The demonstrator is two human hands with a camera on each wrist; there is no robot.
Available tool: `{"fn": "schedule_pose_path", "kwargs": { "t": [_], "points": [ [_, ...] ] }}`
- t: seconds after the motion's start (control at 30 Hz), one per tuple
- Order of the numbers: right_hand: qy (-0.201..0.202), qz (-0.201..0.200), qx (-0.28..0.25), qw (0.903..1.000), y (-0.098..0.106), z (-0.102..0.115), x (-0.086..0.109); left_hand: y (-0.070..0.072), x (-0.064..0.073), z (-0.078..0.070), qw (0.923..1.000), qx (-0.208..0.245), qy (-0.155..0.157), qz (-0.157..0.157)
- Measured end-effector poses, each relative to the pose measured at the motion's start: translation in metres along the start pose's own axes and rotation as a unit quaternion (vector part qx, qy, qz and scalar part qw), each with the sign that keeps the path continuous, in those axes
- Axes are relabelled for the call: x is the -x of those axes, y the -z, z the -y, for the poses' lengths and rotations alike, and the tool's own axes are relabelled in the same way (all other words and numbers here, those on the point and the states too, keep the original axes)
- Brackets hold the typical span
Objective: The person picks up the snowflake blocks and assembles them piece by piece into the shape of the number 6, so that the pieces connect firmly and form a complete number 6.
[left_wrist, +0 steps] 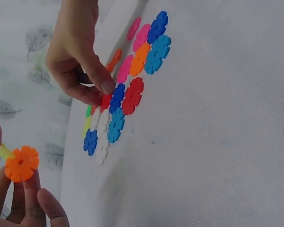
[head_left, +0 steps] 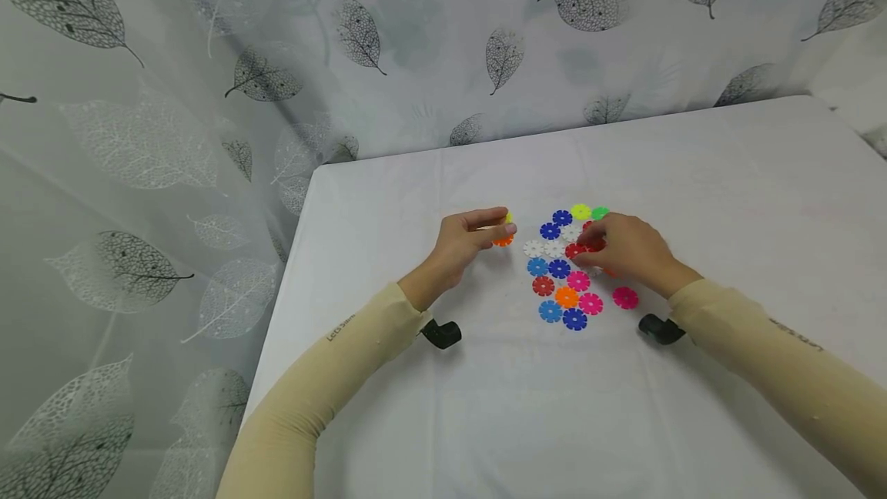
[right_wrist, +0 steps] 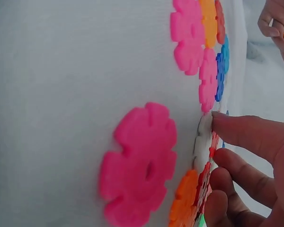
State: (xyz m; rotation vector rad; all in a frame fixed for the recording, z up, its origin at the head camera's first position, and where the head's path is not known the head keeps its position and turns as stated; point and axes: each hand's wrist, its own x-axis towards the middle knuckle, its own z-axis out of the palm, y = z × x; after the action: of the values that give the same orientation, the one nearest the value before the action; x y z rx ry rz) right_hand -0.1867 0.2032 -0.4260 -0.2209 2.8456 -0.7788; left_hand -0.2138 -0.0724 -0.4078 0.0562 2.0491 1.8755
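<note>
My left hand (head_left: 463,243) holds an orange notched flower disc (left_wrist: 28,164) joined to a yellow disc (left_wrist: 5,152), raised left of the spread of discs. My right hand (head_left: 636,254) reaches down into that spread. Its thumb and index finger pinch a red disc (head_left: 574,251) among the others. Close to the thumb in the right wrist view lies a white disc (right_wrist: 203,137). Other red discs (right_wrist: 203,187) are partly hidden under the right fingers.
Several blue, white, pink and orange discs lie flat on the white tablecloth (head_left: 527,406). One pink disc (head_left: 625,298) sits apart, near the right wrist. A green disc (head_left: 600,213) and a yellow-green one (head_left: 580,212) are at the far side. Leaf-patterned curtains (head_left: 416,45) hang behind.
</note>
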Motion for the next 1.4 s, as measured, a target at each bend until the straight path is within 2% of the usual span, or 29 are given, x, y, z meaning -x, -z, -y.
{"fn": "schedule_pose_path", "kwargs": {
  "t": [0.27, 0.47, 0.67, 0.8, 1.07, 1.2, 1.4],
  "points": [
    [0.001, 0.047, -0.065, 0.9968, -0.002, 0.000, -0.006, -0.002, 0.004, 0.000, 0.9998, -0.016, -0.014, 0.001],
    [0.016, 0.048, -0.094, 0.9943, -0.005, 0.001, -0.004, -0.003, 0.003, 0.002, 0.9996, -0.027, -0.003, -0.003],
    [0.032, 0.021, -0.125, 0.9914, -0.001, 0.008, -0.001, -0.005, 0.003, 0.003, 0.9999, 0.005, -0.003, 0.010],
    [0.047, 0.003, -0.170, 0.9842, 0.006, 0.019, -0.001, -0.006, 0.004, 0.002, 0.9997, 0.013, -0.003, 0.021],
    [0.069, 0.005, -0.273, 0.9594, 0.010, 0.038, 0.000, -0.011, 0.005, 0.002, 0.9990, 0.003, -0.009, 0.044],
    [0.065, 0.013, -0.291, 0.9546, 0.011, 0.043, 0.002, -0.014, 0.006, 0.001, 0.9987, 0.000, -0.013, 0.050],
    [0.066, 0.009, -0.294, 0.9535, 0.008, 0.044, 0.002, -0.017, 0.006, 0.000, 0.9988, -0.003, -0.010, 0.047]
  ]
}}
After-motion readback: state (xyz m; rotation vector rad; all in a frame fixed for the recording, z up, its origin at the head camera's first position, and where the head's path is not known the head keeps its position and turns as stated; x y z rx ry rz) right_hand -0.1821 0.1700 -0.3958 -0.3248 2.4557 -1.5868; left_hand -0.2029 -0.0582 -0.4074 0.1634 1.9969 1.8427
